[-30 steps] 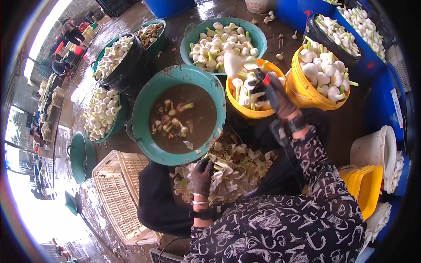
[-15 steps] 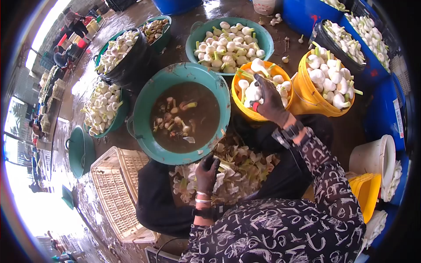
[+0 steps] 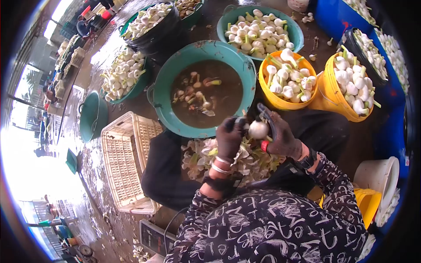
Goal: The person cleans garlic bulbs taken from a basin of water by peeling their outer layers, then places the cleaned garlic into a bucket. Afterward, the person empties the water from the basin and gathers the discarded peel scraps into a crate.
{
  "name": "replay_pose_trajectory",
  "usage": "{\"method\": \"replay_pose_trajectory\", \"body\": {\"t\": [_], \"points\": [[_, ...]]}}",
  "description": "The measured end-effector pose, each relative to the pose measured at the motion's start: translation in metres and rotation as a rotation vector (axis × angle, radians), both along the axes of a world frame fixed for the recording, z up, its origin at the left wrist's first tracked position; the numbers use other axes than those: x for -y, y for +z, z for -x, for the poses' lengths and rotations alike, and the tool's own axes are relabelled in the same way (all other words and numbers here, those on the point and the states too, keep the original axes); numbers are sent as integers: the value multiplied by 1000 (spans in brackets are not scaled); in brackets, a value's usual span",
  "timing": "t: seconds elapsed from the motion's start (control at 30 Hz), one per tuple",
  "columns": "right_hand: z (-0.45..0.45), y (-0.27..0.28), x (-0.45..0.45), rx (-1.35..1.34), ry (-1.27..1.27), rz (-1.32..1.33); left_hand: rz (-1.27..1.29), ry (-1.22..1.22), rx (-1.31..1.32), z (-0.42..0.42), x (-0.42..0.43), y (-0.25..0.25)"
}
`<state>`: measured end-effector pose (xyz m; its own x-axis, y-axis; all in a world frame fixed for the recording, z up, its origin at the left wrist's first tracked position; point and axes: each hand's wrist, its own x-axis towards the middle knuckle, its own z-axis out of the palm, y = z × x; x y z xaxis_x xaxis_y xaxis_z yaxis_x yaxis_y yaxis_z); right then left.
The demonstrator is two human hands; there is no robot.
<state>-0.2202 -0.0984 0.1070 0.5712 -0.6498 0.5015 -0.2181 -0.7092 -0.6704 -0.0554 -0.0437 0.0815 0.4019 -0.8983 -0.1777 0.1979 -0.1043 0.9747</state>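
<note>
In front of my lap a white garlic bulb [image 3: 258,130] sits between my two hands. My right hand [image 3: 284,136], in a dark glove with a red band on the thumb, holds the bulb between thumb and fingers. My left hand [image 3: 231,139], also gloved, is closed close to the bulb's left side; what its fingers grip is hidden. Below both hands lies a heap of garlic skins and leaves [image 3: 199,158]. Just beyond them stands a green basin [image 3: 160,103] of muddy water with several garlic pieces in it.
A yellow bucket [image 3: 274,101] of garlic stands beyond my right hand, with a tilted yellow bucket [image 3: 326,94] beside it. Another green basin [image 3: 223,27] of garlic is at the back. To the left is a cream plastic crate [image 3: 117,168]. People work far off at upper left.
My right hand has moved from the yellow bucket down and toward my lap with a garlic bulb. My left hand has risen to meet it. The view has shifted.
</note>
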Motion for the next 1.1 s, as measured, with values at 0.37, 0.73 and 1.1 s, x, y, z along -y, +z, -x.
{"method": "replay_pose_trajectory", "body": {"t": [0.37,0.73,1.1], "points": [[-21,22,113,-271,-152,292,-630,-239,731,-165,47,-126],[-37,-44,86,-58,-163,-706,-871,-499,898,-198,157,-262],[-62,-158,44,218,-358,-1130,-568,-521,596,-157,66,-179]]}}
